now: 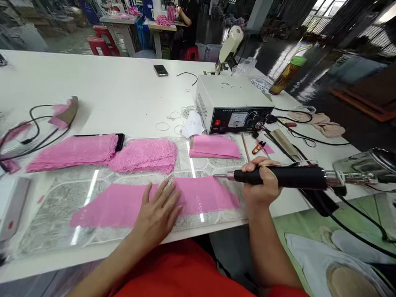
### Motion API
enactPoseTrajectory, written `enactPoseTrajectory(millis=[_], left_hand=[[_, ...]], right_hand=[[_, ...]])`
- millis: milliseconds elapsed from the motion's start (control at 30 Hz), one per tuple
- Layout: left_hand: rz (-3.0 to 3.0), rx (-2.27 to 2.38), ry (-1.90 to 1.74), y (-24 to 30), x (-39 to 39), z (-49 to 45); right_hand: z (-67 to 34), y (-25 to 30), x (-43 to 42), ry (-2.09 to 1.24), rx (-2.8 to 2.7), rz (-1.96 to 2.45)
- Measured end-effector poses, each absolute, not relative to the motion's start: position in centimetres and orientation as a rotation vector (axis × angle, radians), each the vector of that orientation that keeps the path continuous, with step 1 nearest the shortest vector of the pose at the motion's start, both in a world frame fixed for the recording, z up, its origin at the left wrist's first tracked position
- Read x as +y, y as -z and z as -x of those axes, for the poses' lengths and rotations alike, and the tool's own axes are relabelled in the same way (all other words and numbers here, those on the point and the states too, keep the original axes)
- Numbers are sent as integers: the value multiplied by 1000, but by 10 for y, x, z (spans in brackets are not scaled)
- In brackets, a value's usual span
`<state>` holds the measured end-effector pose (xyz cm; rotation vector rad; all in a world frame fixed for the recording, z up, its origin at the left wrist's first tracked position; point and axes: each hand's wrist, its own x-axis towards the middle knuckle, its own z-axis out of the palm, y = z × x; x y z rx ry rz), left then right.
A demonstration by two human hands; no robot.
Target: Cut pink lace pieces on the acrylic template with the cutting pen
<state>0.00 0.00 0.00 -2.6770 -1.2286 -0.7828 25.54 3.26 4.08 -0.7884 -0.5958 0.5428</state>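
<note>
**Flat Hand, Pink Cloth**

We see the left hand [158, 212] lying flat, fingers slightly spread, on pink cloth [202, 196] near the tabletop's [123, 95] front edge, hiding part of the cloth's middle. The right hand [262, 181] grips a black-handled tool [293, 176]; we cannot tell whether its thin tip touches the cloth. A stack of lacy pink pieces [74, 152] mostly covers a dark object [120, 142]; the top edge crops a co-worker [190, 22].
</note>
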Motion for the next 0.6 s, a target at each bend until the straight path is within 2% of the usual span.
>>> enactPoseTrajectory(millis=[600], left_hand=[[2717, -1189, 833, 0, 0, 1]], right_hand=[[-272, -44, 13, -482, -642, 843]])
